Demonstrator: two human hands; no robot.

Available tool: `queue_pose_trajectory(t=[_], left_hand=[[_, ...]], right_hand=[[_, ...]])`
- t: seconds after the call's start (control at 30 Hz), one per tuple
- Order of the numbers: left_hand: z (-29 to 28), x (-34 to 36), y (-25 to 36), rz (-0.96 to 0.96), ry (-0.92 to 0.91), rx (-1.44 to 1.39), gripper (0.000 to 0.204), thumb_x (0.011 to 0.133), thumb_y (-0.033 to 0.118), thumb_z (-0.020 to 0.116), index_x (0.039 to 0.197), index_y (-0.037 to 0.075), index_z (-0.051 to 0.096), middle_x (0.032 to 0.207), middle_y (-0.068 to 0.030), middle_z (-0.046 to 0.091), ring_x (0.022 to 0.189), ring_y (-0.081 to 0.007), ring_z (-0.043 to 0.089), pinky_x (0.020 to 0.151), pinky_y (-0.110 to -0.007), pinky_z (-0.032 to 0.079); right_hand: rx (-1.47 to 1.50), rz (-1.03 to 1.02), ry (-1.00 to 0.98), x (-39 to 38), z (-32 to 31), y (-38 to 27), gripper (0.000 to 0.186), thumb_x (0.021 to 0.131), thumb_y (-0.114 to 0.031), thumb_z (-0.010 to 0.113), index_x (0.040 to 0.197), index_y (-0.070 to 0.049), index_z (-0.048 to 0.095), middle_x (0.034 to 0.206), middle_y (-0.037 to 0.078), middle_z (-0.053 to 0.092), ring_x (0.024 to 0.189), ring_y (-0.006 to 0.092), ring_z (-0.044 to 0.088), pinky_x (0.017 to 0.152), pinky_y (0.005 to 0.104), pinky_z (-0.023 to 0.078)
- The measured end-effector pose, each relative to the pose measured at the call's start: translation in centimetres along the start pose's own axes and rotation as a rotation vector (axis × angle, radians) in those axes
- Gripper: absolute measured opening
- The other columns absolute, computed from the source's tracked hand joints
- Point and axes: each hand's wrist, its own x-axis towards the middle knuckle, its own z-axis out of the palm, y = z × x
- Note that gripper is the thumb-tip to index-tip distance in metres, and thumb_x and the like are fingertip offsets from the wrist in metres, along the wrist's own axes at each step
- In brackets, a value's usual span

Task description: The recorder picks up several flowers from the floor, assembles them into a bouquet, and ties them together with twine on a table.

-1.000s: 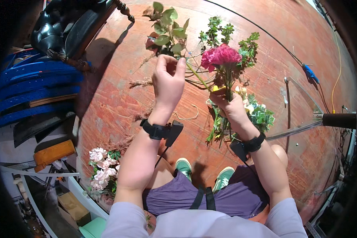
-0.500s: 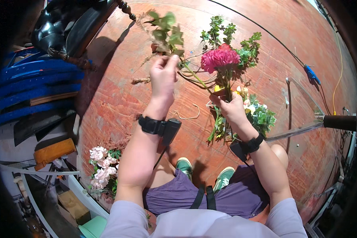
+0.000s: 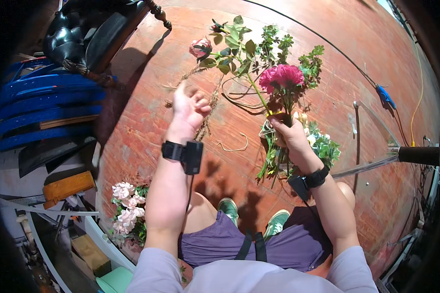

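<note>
Right hand (image 3: 287,134) clamped on bouquet stems (image 3: 274,161), ctr-right of frame. Left hand (image 3: 188,108) wide open, empty. Pink rose stem (image 3: 230,58) lies up-right of left hand, long axis running down-right into bouquet.

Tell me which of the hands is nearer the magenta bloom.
Right. The right hand grips the bouquet stems directly below the magenta bloom. The left hand, open, is off to the bloom's left, over dried grass stalks.
</note>
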Motion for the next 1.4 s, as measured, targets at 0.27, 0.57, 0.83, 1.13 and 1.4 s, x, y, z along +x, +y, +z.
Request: queue_pose_trajectory(t=[0.27,0.57,0.83,1.13,1.4], left_hand=[[5.3,-2.4,-4.8,0.248,-0.318,0.54,0.024,0.098,0.035,0.06,0.103,0.012,0.066,0.071,0.0074,0.048,0.059,-0.0046,0.042,0.054,-0.022,0.033],[5.1,-1.8,-4.6,0.581,-0.244,0.633,0.027,0.1,0.029,0.06,0.111,0.005,0.067,0.072,0.0076,0.049,0.06,-0.0025,0.041,0.055,-0.02,0.035],[3.7,0.1,-1.9,1.008,0.023,0.7,0.017,0.105,0.02,0.049,0.101,0.006,0.057,0.073,0.0032,0.047,0.059,-0.0046,0.043,0.053,-0.022,0.038],[5.6,-2.9,-6.1,1.099,-0.188,0.99,0.024,0.106,0.019,0.046,0.096,0.0,0.057,0.078,0.0011,0.052,0.067,-0.0081,0.041,0.059,-0.026,0.035],[7.6,-8.1,-12.2,0.896,-0.568,1.301,0.018,0.092,-0.002,0.05,0.107,-0.002,0.059,0.078,-0.0149,0.063,0.068,-0.0209,0.061,0.064,-0.033,0.047]], right_hand=[[-0.061,0.024,-0.07,-0.3,0.7,0.1,0.02,0.093,-0.025,0.071,0.103,-0.013,0.059,0.069,-0.011,0.042,0.053,0.0005,0.031,0.047,0.0208,0.022],[-0.004,0.066,-0.126,0.0,0.3,-0.1,0.013,0.097,-0.024,0.065,0.1,-0.013,0.057,0.065,-0.012,0.037,0.051,0.0001,0.028,0.046,0.0212,0.019],[0.038,0.129,-0.155,0.5,-0.1,0.6,0.033,0.098,-0.034,0.061,0.076,-0.022,0.039,0.061,-0.013,0.028,0.049,0.0012,0.025,0.044,0.0221,0.017],[0.381,0.02,0.145,1.6,-2.7,-2.3,0.034,0.096,-0.036,0.048,0.108,-0.006,0.058,0.067,-0.007,0.031,0.052,0.0061,0.028,0.049,0.0236,0.026],[0.584,-0.096,-0.031,2.1,-3.9,-1.9,0.025,0.095,-0.035,0.038,0.092,-0.012,0.047,0.075,0.001,0.043,0.067,0.0155,0.041,0.066,0.0348,0.039]])
